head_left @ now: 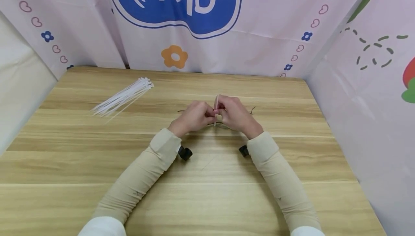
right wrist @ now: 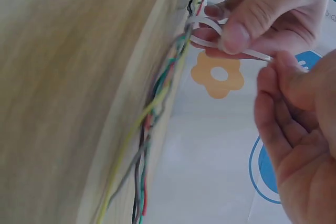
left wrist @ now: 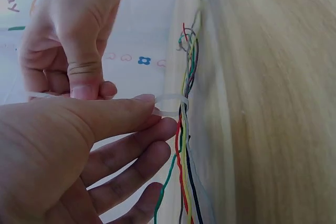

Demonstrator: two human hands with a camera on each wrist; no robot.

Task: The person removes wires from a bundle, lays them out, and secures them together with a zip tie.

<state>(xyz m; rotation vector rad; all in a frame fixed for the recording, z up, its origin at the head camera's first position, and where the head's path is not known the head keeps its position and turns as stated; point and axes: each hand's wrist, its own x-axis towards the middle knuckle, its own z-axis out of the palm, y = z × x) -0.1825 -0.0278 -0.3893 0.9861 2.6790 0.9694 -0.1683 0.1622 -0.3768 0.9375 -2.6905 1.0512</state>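
A white cable tie (right wrist: 206, 21) forms a loop around a bundle of thin coloured wires (left wrist: 185, 135), with red, yellow, green, black and grey strands. Thumb and fingers of the left hand (head_left: 193, 116) pinch the tie just beside the loop. The right hand (head_left: 236, 115) pinches the tie's tail, which sticks up past its fingers in the head view. Both hands meet above the middle of the table. The left fingers hide the tie's head. Between loop and wires some slack shows in the left wrist view.
A pile of white cable ties (head_left: 124, 97) lies at the back left of the wooden table (head_left: 207, 200). Behind the table hangs a printed cloth (head_left: 269, 45), and another cloth (head_left: 363, 120) stands along the right side. Black wrist cameras (head_left: 185, 153) sit under both cuffs.
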